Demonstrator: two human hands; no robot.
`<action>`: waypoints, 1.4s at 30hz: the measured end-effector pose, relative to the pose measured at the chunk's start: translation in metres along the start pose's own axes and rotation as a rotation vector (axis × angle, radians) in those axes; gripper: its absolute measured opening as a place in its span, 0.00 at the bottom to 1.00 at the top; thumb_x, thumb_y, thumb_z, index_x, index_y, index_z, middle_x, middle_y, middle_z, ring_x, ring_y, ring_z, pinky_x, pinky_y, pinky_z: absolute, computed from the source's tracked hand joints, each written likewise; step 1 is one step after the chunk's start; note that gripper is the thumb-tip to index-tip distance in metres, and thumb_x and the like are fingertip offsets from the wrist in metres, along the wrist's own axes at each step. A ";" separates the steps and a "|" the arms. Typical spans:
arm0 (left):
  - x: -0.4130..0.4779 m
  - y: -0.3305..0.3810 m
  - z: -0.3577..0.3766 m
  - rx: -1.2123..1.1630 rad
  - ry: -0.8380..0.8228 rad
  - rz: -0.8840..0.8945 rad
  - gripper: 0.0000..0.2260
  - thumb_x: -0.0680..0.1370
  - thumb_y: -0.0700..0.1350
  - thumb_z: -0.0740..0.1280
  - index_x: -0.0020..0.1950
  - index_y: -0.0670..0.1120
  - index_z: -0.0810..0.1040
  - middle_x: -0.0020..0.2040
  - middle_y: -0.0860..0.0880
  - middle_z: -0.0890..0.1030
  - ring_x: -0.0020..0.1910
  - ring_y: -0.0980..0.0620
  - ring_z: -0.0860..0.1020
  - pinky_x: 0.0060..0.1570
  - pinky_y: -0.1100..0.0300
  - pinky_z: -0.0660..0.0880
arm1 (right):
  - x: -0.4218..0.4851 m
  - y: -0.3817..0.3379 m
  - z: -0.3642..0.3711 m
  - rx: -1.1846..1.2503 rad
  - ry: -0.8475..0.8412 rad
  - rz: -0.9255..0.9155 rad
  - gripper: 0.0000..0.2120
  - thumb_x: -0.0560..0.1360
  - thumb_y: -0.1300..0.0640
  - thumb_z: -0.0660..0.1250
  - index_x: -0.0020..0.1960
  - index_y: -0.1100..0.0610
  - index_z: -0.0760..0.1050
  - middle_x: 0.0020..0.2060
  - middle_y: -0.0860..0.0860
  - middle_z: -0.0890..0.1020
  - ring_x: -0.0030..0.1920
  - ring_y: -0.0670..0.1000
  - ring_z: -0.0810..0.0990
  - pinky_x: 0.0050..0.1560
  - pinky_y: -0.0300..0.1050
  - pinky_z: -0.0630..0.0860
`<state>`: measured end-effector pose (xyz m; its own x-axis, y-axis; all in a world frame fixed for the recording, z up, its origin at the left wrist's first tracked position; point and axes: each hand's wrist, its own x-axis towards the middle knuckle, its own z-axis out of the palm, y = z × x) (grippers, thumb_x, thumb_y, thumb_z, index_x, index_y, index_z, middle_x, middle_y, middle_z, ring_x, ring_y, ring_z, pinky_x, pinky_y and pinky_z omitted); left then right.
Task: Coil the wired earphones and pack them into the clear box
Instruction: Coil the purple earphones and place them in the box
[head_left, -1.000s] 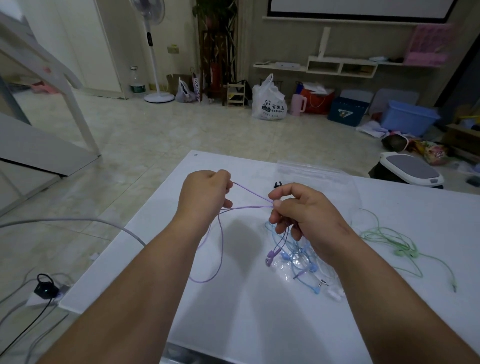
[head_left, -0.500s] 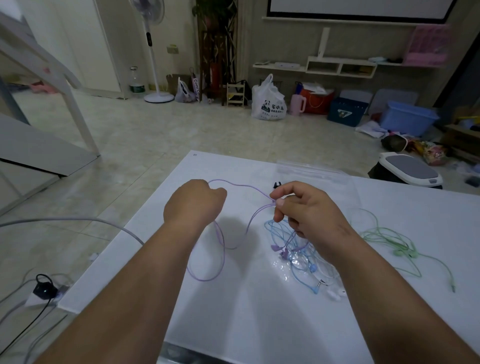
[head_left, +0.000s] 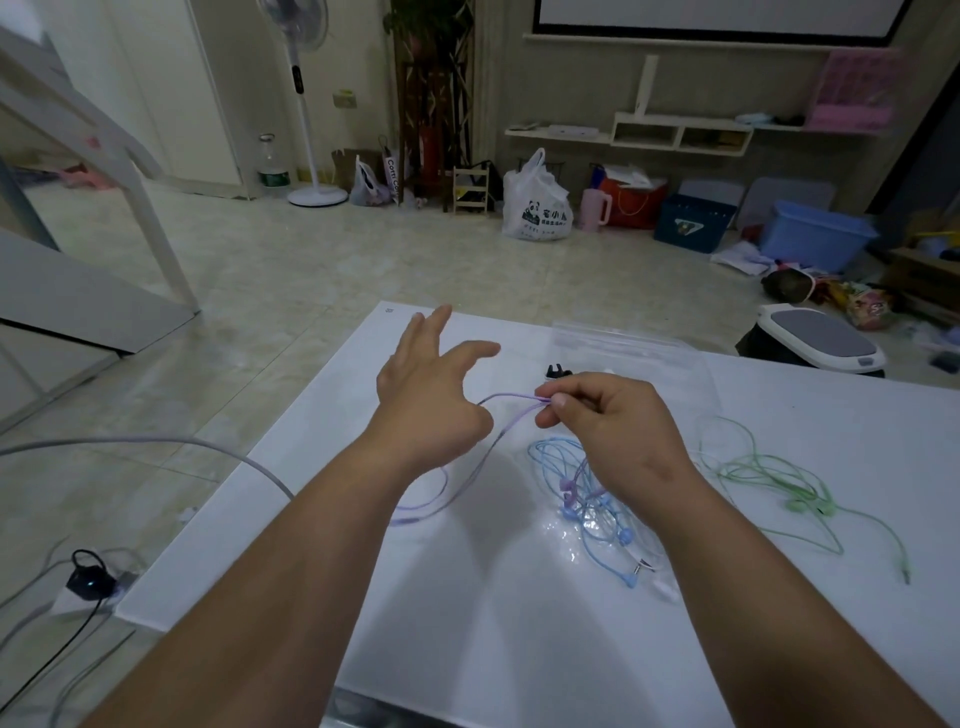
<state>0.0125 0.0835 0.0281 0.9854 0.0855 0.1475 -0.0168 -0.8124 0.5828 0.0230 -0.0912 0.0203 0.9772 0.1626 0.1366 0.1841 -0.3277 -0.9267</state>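
Note:
My right hand (head_left: 608, 421) pinches a folded bunch of the purple earphone cable (head_left: 506, 402) between thumb and forefinger above the white table (head_left: 519, 649). The cable's free length droops left and lies on the table, with its plug near the left forearm. The purple earbuds hang below my right hand. My left hand (head_left: 434, 387) hovers left of the pinch with its fingers spread and nothing in it. The clear box (head_left: 631, 345) lies at the table's far edge, behind my right hand.
Blue earphones (head_left: 597, 525) lie tangled on a crinkled clear wrapper under my right wrist. Green earphones (head_left: 779, 483) sprawl to the right. A small black clip (head_left: 557, 371) sits near the box. A grey cable (head_left: 156, 444) arcs over the floor at left.
My left hand has let go of the purple cable and opened, moving up and away. The loop it held has dropped onto the table. My right hand keeps its pinch.

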 end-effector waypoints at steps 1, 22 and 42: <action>0.000 0.000 0.001 0.021 -0.035 0.022 0.31 0.68 0.40 0.67 0.68 0.63 0.69 0.79 0.56 0.46 0.77 0.56 0.39 0.73 0.49 0.45 | 0.001 0.000 0.000 0.007 0.005 -0.007 0.09 0.79 0.62 0.64 0.48 0.54 0.82 0.36 0.46 0.84 0.38 0.36 0.80 0.38 0.23 0.71; 0.012 -0.008 -0.002 -0.602 0.259 -0.213 0.06 0.73 0.42 0.65 0.37 0.43 0.75 0.28 0.53 0.73 0.29 0.50 0.73 0.37 0.55 0.71 | -0.001 0.002 0.000 -0.231 -0.065 0.074 0.07 0.77 0.60 0.63 0.47 0.56 0.81 0.28 0.44 0.75 0.26 0.42 0.74 0.35 0.41 0.80; 0.014 -0.016 -0.008 -0.675 0.001 -0.342 0.14 0.72 0.42 0.66 0.27 0.46 0.69 0.28 0.47 0.67 0.27 0.49 0.60 0.28 0.59 0.56 | 0.009 0.017 -0.012 0.010 0.052 0.240 0.13 0.80 0.53 0.59 0.39 0.55 0.75 0.29 0.51 0.67 0.27 0.49 0.63 0.24 0.39 0.64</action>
<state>0.0249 0.1029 0.0273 0.9542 0.2701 -0.1286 0.1890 -0.2110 0.9591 0.0361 -0.1062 0.0095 0.9970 0.0328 -0.0704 -0.0550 -0.3422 -0.9380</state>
